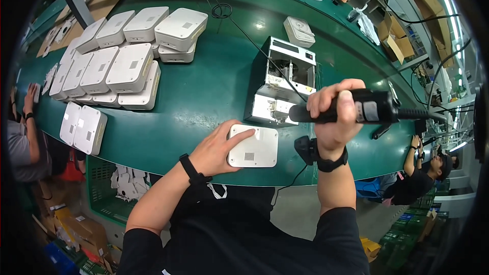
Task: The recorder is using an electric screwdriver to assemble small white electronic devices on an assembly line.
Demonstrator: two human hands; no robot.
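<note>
My left hand point(218, 150) grips the left side of a white plastic box point(264, 148) lying on the green bench, its thumb and fingers around the near-left edges. That box has a small slotted vent and a screw recess at each corner. Raised to the right of it, my right hand point(333, 114) is wrapped around a black corded electric screwdriver point(374, 107). The screwdriver lies nearly level, its front end pointing left at the near end of a black and silver screw feeder point(293, 66). Whether its tip touches the feeder cannot be made out.
Stacked white boxes point(130, 69) fill the bench's left; two more point(89, 130) lie nearer. Another white unit point(299, 31) sits behind the feeder. A black cable point(239, 28) crosses the bench. Below stands a green crate point(104, 191) of white parts. Other people work left, right and across.
</note>
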